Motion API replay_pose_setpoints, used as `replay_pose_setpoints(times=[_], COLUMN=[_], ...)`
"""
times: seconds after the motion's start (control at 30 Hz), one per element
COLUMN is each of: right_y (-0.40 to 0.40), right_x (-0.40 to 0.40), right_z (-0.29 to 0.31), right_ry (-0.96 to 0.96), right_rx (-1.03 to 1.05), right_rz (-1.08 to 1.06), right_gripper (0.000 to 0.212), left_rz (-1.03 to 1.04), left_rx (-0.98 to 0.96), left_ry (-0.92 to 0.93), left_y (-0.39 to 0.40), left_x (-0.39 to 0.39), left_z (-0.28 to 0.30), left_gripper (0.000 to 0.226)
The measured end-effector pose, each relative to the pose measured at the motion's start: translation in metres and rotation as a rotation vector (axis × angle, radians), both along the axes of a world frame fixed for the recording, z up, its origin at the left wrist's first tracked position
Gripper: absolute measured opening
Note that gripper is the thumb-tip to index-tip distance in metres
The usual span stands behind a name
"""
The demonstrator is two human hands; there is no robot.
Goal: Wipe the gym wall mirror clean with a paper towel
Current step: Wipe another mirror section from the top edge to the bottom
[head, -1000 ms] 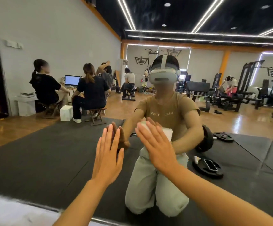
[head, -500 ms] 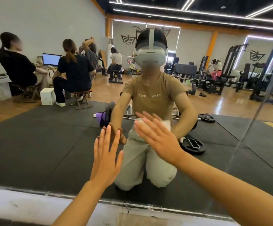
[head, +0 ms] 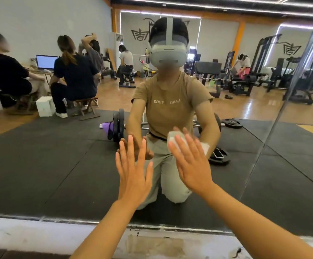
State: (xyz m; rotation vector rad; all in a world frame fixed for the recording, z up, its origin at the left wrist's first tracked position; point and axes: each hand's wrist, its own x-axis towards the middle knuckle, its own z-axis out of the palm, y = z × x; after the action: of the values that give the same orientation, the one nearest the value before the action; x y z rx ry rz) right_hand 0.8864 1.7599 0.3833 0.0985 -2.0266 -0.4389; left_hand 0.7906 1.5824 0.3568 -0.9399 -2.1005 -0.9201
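Note:
The gym wall mirror [head: 39, 165] fills nearly the whole view and reflects me kneeling on black floor mats. My left hand [head: 133, 171] lies flat against the glass, fingers straight and spread upward, holding nothing. My right hand [head: 191, 163] presses a folded white paper towel [head: 174, 139] flat against the mirror with straight fingers. The towel shows above the fingertips and at the hand's right side; the rest is hidden under the palm.
A pale ledge [head: 30, 236] runs under the mirror's bottom edge. A vertical seam [head: 275, 116] splits the mirror panels at right. Reflected are a barbell [head: 118, 126], weight plates, a phone [head: 218, 153], gym machines and several seated people at the left.
The view has tilted downward, showing more of the ledge. My right hand with the towel has slid lower on the glass. My left hand stays flat beside it.

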Motion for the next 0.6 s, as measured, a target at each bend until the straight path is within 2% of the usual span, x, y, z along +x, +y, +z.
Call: replay_pose_setpoints(times=[0.17,0.3,0.43,0.6], right_y=[0.022,0.039,0.054,0.074], right_x=[0.035,0.057,0.064,0.065], right_z=[-0.085,-0.08,-0.021,0.055], right_ry=[-0.216,-0.281,-0.112,0.233], right_rx=[0.188,0.291,0.241,-0.052], right_rz=[-0.112,-0.166,-0.179,-0.201], right_gripper=[0.084,0.091,0.063,0.069], left_rz=[0.007,0.015,0.047,0.025], left_rx=[0.013,-0.026,-0.017,-0.022], left_ry=[0.0,0.054,0.051,0.094], left_y=[0.021,0.044,0.057,0.072], left_x=[0.016,0.031,0.039,0.047], left_z=[-0.009,-0.019,-0.03,-0.031], left_gripper=[0.069,0.069,0.072,0.072])
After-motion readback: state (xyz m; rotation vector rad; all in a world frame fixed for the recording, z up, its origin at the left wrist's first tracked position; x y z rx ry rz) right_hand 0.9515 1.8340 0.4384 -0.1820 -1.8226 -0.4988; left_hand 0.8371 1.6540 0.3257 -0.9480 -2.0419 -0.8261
